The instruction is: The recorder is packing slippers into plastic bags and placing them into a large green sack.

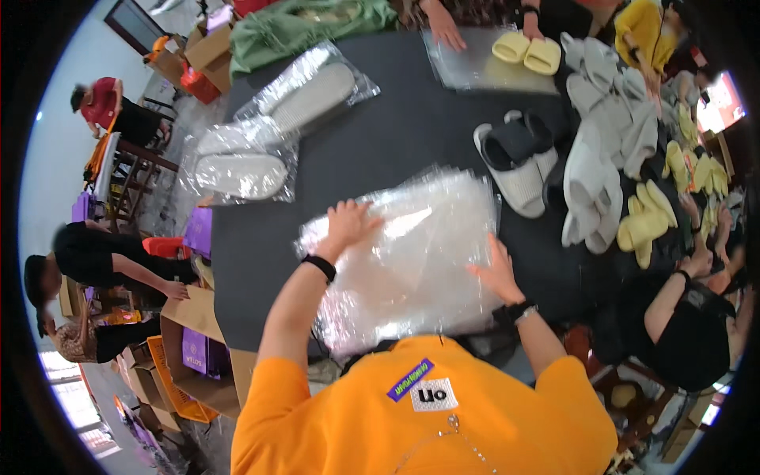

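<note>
A stack of clear plastic bags (pixel 419 245) lies flat on the dark table (pixel 372 119) right in front of me. My left hand (pixel 350 226) rests on the stack's left part, fingers stretched out. At the right edge of the stack, my right hand (pixel 497 273) touches the plastic with thumb and fingers apart. Neither hand grips anything that I can see. Beyond the stack to the right, a pair of white and black slides (pixel 518 158) sits on the table. Bagged light slippers (pixel 241 176) lie at the left, with another bagged pair (pixel 315 99) behind them.
Pale grey slippers (pixel 594 158) are heaped at the right, beside loose yellow slippers (pixel 645 222). Across the table, another person's hands are near yellow slides (pixel 526 53) on more plastic bags (pixel 475 71). A green sack (pixel 309 28) lies far left; a cardboard box (pixel 198 317) stands left.
</note>
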Tool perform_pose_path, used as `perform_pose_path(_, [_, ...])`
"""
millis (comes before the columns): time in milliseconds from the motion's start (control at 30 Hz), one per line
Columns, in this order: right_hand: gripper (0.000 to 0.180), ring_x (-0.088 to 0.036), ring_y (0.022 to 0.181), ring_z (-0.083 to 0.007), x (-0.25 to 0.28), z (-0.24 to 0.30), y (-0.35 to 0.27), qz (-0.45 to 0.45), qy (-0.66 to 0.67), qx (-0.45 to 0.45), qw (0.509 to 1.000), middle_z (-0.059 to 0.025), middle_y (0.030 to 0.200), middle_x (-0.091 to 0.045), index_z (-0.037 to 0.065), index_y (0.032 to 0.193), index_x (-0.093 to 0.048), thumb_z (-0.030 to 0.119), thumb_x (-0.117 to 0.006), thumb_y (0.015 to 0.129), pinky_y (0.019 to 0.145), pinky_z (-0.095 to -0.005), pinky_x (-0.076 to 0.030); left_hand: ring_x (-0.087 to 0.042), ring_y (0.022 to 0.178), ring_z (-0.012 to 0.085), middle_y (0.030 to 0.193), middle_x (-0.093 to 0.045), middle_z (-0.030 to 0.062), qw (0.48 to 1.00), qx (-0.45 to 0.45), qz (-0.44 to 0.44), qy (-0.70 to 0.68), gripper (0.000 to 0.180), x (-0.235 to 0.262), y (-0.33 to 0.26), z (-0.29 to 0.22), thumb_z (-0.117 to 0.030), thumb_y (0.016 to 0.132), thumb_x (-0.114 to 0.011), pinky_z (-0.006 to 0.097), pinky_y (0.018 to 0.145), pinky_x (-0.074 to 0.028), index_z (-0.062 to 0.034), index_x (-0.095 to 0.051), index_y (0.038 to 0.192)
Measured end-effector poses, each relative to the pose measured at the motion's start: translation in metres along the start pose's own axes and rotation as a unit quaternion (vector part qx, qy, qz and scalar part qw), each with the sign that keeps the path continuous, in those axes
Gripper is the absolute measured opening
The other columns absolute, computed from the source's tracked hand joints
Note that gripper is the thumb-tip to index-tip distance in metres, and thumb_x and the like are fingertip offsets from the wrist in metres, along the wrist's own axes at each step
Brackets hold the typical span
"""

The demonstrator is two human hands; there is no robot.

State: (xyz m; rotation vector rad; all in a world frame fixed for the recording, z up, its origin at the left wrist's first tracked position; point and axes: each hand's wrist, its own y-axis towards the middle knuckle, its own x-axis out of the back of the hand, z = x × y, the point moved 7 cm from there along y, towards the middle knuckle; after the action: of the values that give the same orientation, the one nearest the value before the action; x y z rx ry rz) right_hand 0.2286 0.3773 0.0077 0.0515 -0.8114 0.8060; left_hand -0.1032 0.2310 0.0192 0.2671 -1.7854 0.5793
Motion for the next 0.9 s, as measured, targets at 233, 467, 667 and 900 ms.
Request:
perform_pose_path(233, [0.101,-0.030,0.124,-0.0406,-0.005,-0.003,-0.013,0.008,0.031,-0.043,0.999,-0.0204,0.137,-0.026,0.011,0.141,-0.021,0.040,-0.076,0.062,0.102,-0.0454,-0.028,-0.045,0.108,0.0324,0.111,-0.053,0.0127,0.999,-0.006,-0.054,0.000,0.064,0.010,0.004,-0.008,-0.064,0.074,-0.053,0.055,0.090,-0.032,-0.0201,-0.055,0.121])
perform_pose_path(467, [0.094,-0.019,0.130,-0.0406,0.007,0.046,-0.030,-0.050,-0.141,-0.012,0.989,-0.0212,0.141,-0.021,0.016,0.140,-0.026,0.042,-0.073,0.063,0.102,-0.0595,-0.015,-0.036,0.121,0.0330,0.124,-0.048,0.0126,0.999,-0.006,-0.036,-0.023,0.068,0.013,-0.005,-0.012,-0.061,0.077,-0.053,0.058,0.097,-0.021,-0.0199,-0.044,0.131])
perform_pose_path(667, [0.084,-0.010,0.134,-0.0397,-0.049,0.116,-0.049,0.027,-0.301,0.274,0.913,-0.0184,0.145,-0.017,0.021,0.137,-0.035,0.051,-0.067,0.065,0.098,-0.0684,-0.005,-0.021,0.132,0.0333,0.140,-0.032,0.0127,0.971,-0.046,-0.229,0.044,0.062,0.049,-0.040,-0.047,-0.044,0.077,-0.062,0.060,0.101,-0.012,-0.0187,-0.043,0.131])
perform_pose_path(900, [0.080,-0.003,0.136,-0.0410,-0.095,0.104,-0.060,0.157,-0.260,0.262,0.916,-0.0176,0.147,-0.013,0.028,0.136,-0.036,0.062,-0.061,0.068,0.095,-0.0720,0.000,-0.022,0.131,0.0349,0.139,-0.032,0.0136,0.978,-0.061,-0.197,-0.008,0.054,0.006,-0.165,-0.075,-0.039,0.078,-0.063,0.060,0.100,-0.012,-0.0199,-0.048,0.127])
